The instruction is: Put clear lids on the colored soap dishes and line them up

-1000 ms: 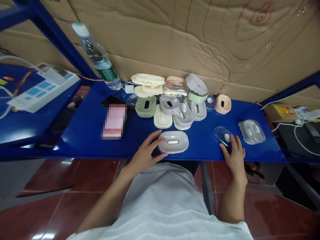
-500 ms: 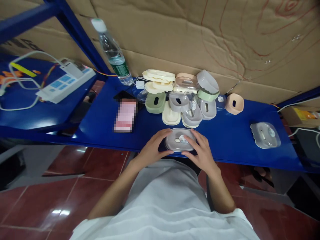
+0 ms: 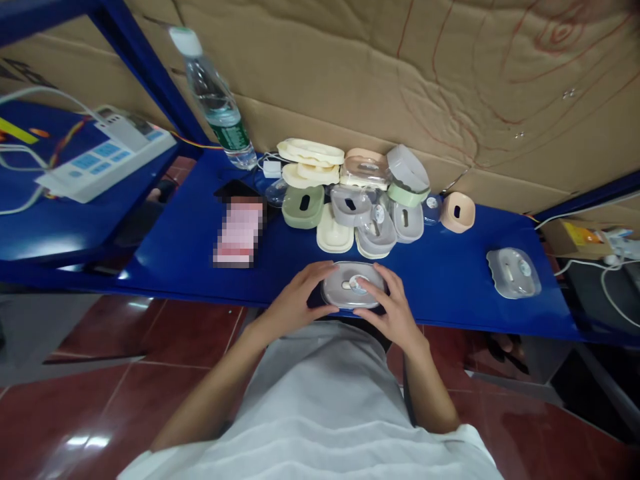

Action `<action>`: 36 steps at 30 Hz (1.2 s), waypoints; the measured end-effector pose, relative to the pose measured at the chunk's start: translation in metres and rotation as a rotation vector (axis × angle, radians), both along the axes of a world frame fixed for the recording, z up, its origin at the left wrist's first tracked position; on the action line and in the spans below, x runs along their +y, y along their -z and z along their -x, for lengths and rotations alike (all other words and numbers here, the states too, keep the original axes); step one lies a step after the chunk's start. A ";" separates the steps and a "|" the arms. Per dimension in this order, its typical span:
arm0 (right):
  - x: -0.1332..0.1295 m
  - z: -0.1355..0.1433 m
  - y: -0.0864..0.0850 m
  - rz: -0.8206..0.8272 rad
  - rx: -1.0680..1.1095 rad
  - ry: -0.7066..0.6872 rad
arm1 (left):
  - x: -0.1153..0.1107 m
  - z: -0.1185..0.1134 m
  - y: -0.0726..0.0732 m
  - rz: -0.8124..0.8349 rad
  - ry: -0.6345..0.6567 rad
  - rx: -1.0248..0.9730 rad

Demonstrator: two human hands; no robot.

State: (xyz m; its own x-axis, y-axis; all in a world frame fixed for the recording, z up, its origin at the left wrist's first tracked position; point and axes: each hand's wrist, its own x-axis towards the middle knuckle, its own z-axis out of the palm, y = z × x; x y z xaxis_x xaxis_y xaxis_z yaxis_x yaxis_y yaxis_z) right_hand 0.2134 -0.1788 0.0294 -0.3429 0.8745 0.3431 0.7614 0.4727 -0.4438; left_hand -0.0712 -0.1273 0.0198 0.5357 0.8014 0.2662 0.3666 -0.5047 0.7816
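Observation:
At the front edge of the blue table, a grey plastic box with a clear lid (image 3: 336,288) lies between my two hands. A round sticker and a slot show on its top. My left hand (image 3: 301,293) grips its left end, thumb at the near side and fingers at the far side. Around the right end is my right hand (image 3: 393,303), with one finger on the sticker. Just beyond are loose box parts: a green slotted piece (image 3: 303,208), a cream one (image 3: 335,230) and a grey one with a clear cover (image 3: 376,230).
A water bottle (image 3: 220,107) stands at the back left, near a phone (image 3: 236,230). A power strip (image 3: 107,160) lies on the left table. Toward the right are a peach piece (image 3: 459,213) and another clear-lidded box (image 3: 513,273). Cardboard (image 3: 325,73) walls the back.
The whole scene has shifted slightly left as the camera turned. Both hands keep the same hold on the grey box, which stays at the table's edge.

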 end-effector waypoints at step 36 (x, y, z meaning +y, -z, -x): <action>0.030 -0.013 -0.008 -0.110 -0.079 0.099 | -0.004 -0.005 0.008 -0.121 -0.122 0.041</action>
State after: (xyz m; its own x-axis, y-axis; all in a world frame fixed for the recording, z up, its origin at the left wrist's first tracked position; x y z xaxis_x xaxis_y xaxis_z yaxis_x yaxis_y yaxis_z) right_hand 0.2267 -0.1486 0.0370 -0.2864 0.8643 0.4135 0.8374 0.4355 -0.3304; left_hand -0.0658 -0.1316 0.0121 0.4484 0.8247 0.3447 0.4614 -0.5438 0.7010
